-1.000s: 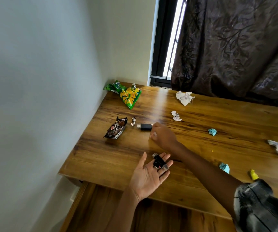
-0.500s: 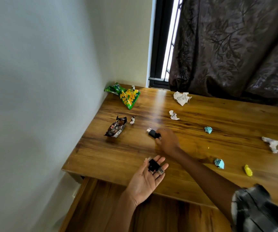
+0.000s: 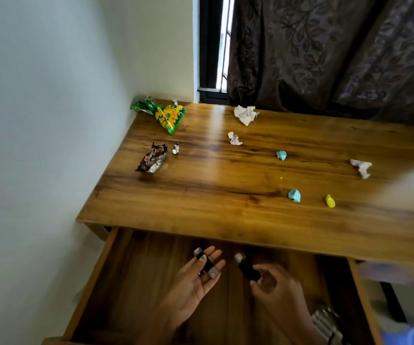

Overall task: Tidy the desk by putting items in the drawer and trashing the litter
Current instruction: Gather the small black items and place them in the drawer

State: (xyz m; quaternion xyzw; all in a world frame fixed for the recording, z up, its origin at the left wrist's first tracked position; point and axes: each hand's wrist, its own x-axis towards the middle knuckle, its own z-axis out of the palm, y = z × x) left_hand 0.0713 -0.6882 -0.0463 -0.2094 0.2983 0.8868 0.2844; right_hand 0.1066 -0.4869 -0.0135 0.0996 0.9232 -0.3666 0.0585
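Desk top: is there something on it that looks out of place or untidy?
Yes. Litter is scattered over the desk: a green snack bag at the far left corner, a brown wrapper near the wall, and crumpled white paper, blue scraps and a yellow scrap further right.

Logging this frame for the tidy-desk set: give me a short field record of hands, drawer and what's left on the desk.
left hand: palm up over the drawer, black drives resting on its fingers
right hand: pinching one black drive
drawer: open, below the desk edge
desk: litter only
wrappers: green-yellow packet, brown wrapper, foil scrap
paper wads: four white, two blue, one yellow
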